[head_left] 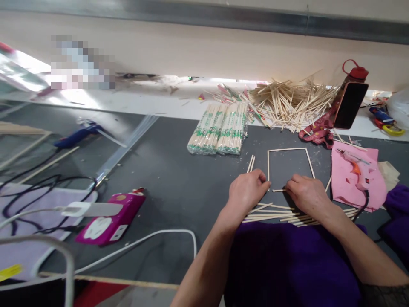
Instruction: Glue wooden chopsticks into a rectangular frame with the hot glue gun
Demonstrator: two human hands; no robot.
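Observation:
Thin wooden chopsticks lie end to end on the grey table as a rectangular frame (287, 149), with a gap at its lower left corner. My left hand (247, 189) is closed, its fingertips at the lower end of the left side chopstick (268, 166). My right hand (305, 192) pinches the bottom chopstick (278, 190), whose left end sticks out past the fingers. Part of this stick is hidden under the hand. Several loose chopsticks (268, 215) lie between my forearms and the frame. Two more chopsticks (251, 163) rest beyond my left hand.
Plastic-wrapped chopstick bundles (219, 130) and a loose chopstick heap (294, 102) lie at the back. A red-capped bottle (358, 73) has a phone (350, 104) before it. A pink glue gun (361, 172) rests on pink cloth (341, 187). Leftward are a blue glue gun (78, 133) and magenta power strip (111, 219).

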